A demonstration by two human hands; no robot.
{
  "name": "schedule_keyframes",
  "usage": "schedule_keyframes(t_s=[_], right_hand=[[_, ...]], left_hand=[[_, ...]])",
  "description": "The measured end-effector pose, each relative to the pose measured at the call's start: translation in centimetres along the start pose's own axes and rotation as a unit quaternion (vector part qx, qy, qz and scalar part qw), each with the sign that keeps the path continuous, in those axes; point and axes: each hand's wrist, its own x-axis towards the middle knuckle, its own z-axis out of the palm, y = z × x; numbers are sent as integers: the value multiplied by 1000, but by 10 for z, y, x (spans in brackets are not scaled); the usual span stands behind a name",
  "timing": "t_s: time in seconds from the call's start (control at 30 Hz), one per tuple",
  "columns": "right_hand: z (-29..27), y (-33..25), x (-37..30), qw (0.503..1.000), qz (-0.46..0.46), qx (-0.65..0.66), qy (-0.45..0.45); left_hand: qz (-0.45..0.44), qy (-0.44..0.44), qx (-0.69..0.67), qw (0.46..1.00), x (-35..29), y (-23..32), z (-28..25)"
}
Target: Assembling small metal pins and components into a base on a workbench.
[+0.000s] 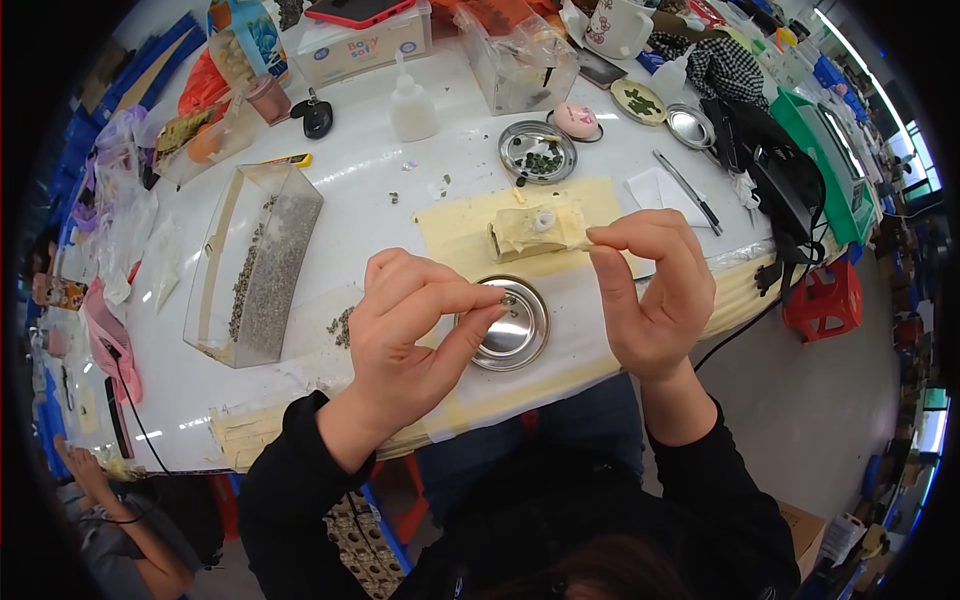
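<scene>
My left hand (pixel 400 320) is closed in a pinch above a round shiny metal lid (pixel 512 340). Between its thumb and forefinger is a tiny greenish piece (pixel 506 299), too small to name. To the right, my right hand (pixel 660 290) pinches a thin pale stick (pixel 583 246), whose far end points at a tape-covered block (pixel 510 238). A small white nozzle-like cap (pixel 543 219) stands up from that block. Whether the stick touches the block I cannot tell. Yellowish tape (pixel 450 232) covers the table under the block.
On the left stands a clear box (pixel 292 262) of small grey-green pieces, with a loose pile (pixel 342 328) beside it. Farther back are a metal dish (pixel 538 170) of dark green pieces, a white squeeze bottle (pixel 411 105) and a pen (pixel 690 190). Another person's hand (pixel 85 470) shows at lower left.
</scene>
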Motion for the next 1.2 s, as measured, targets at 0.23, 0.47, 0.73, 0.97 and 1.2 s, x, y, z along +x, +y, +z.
schedule_keyframes(t_s=[0.23, 0.47, 0.73, 0.97, 1.2], right_hand=[[8, -11, -12, 953, 113, 261, -108], [13, -12, -14, 947, 113, 281, -109], [11, -12, -13, 956, 89, 251, -119], [18, -13, -17, 949, 110, 290, -54], [18, -14, -15, 953, 104, 279, -53]], left_hand=[[-11, -5, -26, 1000, 1, 0, 4], [-6, -11, -22, 1000, 0, -1, 3], [-5, -13, -25, 1000, 0, -1, 3], [-3, -9, -26, 1000, -2, -2, 3], [-4, -10, -27, 1000, 0, -1, 2]])
